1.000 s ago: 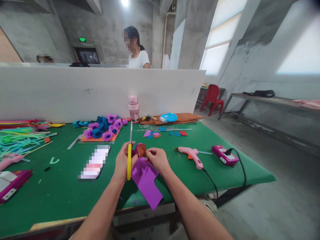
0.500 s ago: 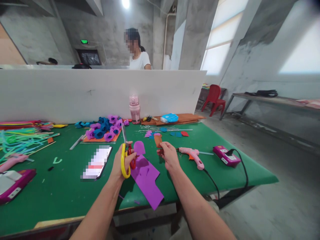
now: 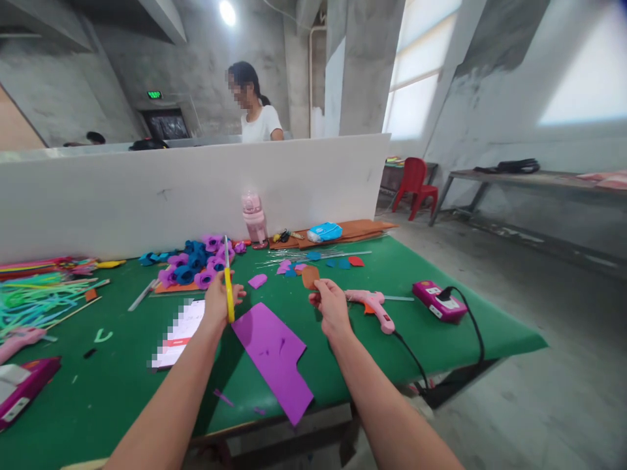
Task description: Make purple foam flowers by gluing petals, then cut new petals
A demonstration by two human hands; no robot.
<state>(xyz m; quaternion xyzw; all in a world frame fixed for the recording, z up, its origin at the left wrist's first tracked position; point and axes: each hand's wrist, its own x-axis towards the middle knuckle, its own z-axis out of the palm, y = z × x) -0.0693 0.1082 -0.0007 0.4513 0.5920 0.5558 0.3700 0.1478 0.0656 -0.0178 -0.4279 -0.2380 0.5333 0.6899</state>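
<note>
My left hand (image 3: 218, 301) holds scissors (image 3: 229, 290) with a yellow handle, blades pointing up and away. Its fingers are partly spread around the handle. Between thumb and fingers of my right hand (image 3: 331, 305) is a small brown foam piece (image 3: 310, 277) with a rounded edge. A purple foam sheet (image 3: 274, 352), notched on one side, lies on the table between my forearms. Just beyond it rests a small purple cut piece (image 3: 257, 281), apart from both hands.
Purple and blue flowers (image 3: 196, 261) are heaped at the back left, behind a phone (image 3: 179, 336). To the right lie a pink glue gun (image 3: 371, 303) and a purple power strip (image 3: 439, 301) with a cable. A pink bottle (image 3: 255, 222) stands by the white partition (image 3: 313, 176). Someone stands beyond it.
The small purple piece has left my left hand and lies on the table. My left hand has moved left with the scissors, now seen edge-on. The right hand still holds the brown piece.
</note>
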